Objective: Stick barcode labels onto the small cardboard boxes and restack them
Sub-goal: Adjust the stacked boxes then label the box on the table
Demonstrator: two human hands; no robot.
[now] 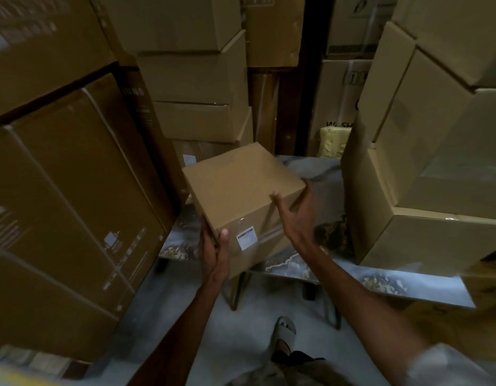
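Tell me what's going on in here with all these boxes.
A person is holding a small cardboard box in both hands above a marble-patterned table. The left hand grips its near bottom corner, and the right hand holds its right side. A white barcode label is already stuck on the face turned toward the person. Taller stacks of boxes stand all around, so this one looks ready to be restacked.
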